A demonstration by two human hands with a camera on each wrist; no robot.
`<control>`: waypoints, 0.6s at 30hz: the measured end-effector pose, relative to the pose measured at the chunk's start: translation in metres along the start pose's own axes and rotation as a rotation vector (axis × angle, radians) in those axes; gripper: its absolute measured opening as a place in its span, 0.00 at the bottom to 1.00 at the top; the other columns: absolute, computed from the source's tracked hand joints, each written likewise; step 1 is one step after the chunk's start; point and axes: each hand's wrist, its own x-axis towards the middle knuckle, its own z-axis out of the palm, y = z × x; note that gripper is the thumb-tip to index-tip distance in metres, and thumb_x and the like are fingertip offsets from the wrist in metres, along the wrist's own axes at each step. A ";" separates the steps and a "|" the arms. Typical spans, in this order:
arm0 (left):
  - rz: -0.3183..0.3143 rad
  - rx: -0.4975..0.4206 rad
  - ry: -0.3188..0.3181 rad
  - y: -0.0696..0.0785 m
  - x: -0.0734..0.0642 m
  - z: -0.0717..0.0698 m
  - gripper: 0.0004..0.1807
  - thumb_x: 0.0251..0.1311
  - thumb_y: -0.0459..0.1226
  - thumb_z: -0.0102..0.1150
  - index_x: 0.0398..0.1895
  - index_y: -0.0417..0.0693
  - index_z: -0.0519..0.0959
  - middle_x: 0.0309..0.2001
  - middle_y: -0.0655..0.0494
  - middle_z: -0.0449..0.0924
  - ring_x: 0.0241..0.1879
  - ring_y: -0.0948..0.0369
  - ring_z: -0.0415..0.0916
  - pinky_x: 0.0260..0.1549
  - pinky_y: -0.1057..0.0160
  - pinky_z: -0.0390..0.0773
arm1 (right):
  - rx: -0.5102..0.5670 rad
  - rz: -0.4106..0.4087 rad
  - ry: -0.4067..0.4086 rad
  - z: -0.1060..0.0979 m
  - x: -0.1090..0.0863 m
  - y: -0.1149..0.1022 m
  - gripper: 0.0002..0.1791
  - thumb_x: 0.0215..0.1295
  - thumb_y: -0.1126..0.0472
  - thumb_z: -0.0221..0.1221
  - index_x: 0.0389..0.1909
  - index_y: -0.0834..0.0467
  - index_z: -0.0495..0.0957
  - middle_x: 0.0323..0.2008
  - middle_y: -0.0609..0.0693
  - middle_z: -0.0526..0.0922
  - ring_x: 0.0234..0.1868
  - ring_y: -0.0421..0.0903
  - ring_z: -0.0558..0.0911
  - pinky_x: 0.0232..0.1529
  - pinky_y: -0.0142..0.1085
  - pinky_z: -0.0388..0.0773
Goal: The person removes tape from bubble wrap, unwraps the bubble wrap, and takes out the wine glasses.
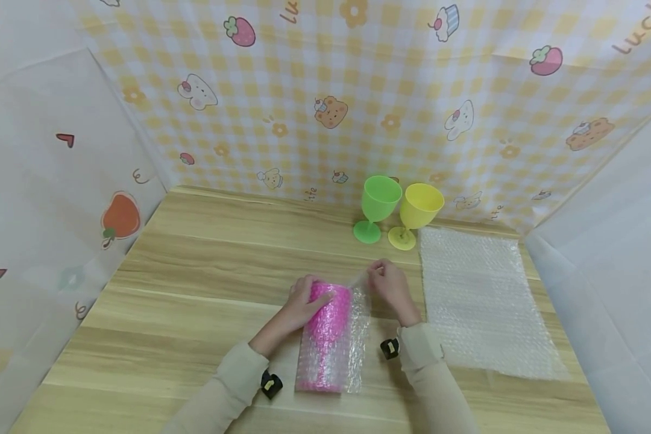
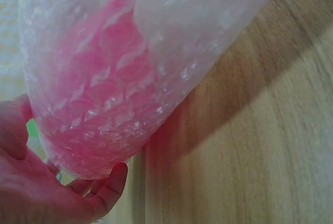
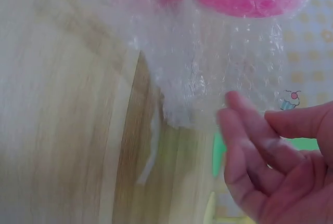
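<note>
A pink goblet (image 1: 328, 313) lies on its side, rolled in bubble wrap (image 1: 359, 343), its bowl pointing to the back and its foot toward the front. My left hand (image 1: 305, 301) holds the wrapped bowl, thumb over the top; the left wrist view shows its fingers curled around the rim end of the bundle (image 2: 104, 104). With thumb and fingertips my right hand (image 1: 389, 284) pinches the far corner of the wrap's loose flap, drawn up to the right of the goblet. In the right wrist view the flap (image 3: 208, 73) hangs between the pink bowl and those fingertips.
A green goblet (image 1: 380, 202) and a yellow goblet (image 1: 420, 208) stand upright at the back of the wooden table (image 1: 195, 259). A flat sheet of bubble wrap (image 1: 483, 301) lies to the right. A patterned cloth (image 1: 282, 78) hangs behind the table.
</note>
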 end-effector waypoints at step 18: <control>-0.006 -0.022 0.000 0.001 0.000 0.000 0.26 0.63 0.45 0.51 0.59 0.40 0.63 0.56 0.39 0.62 0.59 0.43 0.56 0.57 0.37 0.61 | -0.027 -0.393 -0.344 0.004 -0.010 -0.014 0.10 0.64 0.65 0.53 0.43 0.56 0.81 0.43 0.53 0.84 0.42 0.46 0.81 0.44 0.36 0.80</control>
